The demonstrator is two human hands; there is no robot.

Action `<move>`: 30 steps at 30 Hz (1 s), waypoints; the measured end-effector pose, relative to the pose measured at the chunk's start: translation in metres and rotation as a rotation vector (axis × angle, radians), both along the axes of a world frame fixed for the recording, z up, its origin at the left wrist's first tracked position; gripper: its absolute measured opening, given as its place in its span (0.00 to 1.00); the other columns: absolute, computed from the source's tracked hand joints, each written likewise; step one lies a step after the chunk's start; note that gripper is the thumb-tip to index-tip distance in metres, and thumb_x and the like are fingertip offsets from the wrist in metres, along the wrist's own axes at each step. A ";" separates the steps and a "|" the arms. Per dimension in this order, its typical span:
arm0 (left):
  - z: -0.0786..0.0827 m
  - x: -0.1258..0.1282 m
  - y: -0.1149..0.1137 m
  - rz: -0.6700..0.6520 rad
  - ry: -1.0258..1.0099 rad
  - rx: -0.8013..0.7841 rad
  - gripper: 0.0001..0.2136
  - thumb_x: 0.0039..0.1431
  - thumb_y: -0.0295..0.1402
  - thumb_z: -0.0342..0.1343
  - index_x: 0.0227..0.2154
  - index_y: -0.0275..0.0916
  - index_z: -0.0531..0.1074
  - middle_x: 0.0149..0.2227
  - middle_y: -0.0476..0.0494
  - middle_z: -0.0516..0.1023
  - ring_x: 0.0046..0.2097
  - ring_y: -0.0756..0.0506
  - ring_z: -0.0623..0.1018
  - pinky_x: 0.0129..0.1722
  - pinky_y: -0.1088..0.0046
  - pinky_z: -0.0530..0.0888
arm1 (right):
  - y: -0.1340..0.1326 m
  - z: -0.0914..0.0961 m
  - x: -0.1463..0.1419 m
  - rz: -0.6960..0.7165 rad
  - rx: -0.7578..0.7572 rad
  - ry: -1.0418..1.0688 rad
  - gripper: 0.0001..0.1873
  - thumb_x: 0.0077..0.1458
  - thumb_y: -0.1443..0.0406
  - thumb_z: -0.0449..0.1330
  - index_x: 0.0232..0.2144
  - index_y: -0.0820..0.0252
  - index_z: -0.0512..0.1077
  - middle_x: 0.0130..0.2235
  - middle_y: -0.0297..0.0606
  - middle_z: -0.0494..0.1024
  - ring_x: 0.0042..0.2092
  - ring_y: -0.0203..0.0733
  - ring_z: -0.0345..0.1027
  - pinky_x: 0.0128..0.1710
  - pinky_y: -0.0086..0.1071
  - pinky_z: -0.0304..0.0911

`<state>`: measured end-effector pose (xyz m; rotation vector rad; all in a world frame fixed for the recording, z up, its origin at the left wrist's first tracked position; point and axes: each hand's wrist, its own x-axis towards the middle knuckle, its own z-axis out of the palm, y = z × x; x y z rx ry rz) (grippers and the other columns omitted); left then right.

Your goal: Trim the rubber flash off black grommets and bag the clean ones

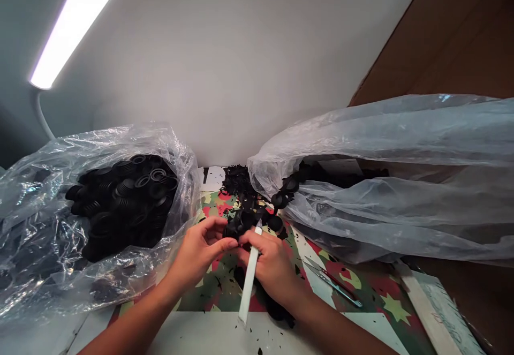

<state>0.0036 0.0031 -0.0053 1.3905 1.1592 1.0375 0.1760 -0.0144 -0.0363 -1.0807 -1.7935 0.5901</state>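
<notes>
My left hand [201, 250] pinches a small black round rubber part [235, 226] between thumb and fingers. My right hand [273, 264] grips a thin white-handled knife [249, 280], its tip up against the black part. Both hands meet over a patterned mat [361, 285] with red, green and cream shapes. More black round parts [257, 216] lie just beyond the fingers.
A clear plastic bag [48, 248] full of black round parts [124, 205] sits at the left. A larger clear bag [401, 183] lies at the right, parts spilling from its mouth. Black trimmings [236, 181] pile by the wall. Small snips [333, 282] rest on the mat. A lamp [76, 23] glows above.
</notes>
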 end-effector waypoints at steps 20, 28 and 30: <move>0.016 -0.010 -0.001 -0.102 -0.124 -0.067 0.13 0.43 0.32 0.71 0.33 0.37 0.80 0.35 0.47 0.77 0.25 0.52 0.73 0.19 0.78 0.68 | 0.011 0.005 0.013 0.049 0.117 0.296 0.08 0.59 0.61 0.67 0.29 0.55 0.75 0.34 0.35 0.80 0.35 0.40 0.76 0.35 0.31 0.70; 0.015 -0.012 0.000 -0.033 -0.006 0.058 0.06 0.44 0.32 0.71 0.27 0.38 0.82 0.24 0.51 0.74 0.24 0.51 0.72 0.21 0.77 0.68 | 0.012 0.003 0.014 0.111 -0.029 0.283 0.15 0.58 0.50 0.66 0.33 0.55 0.77 0.38 0.39 0.83 0.40 0.45 0.78 0.39 0.35 0.71; 0.014 -0.013 0.000 -0.002 0.070 0.124 0.05 0.44 0.33 0.71 0.26 0.39 0.82 0.23 0.50 0.73 0.25 0.50 0.71 0.23 0.77 0.68 | 0.012 0.005 0.018 0.122 -0.080 0.216 0.20 0.58 0.47 0.64 0.42 0.55 0.78 0.42 0.41 0.83 0.40 0.46 0.78 0.37 0.36 0.71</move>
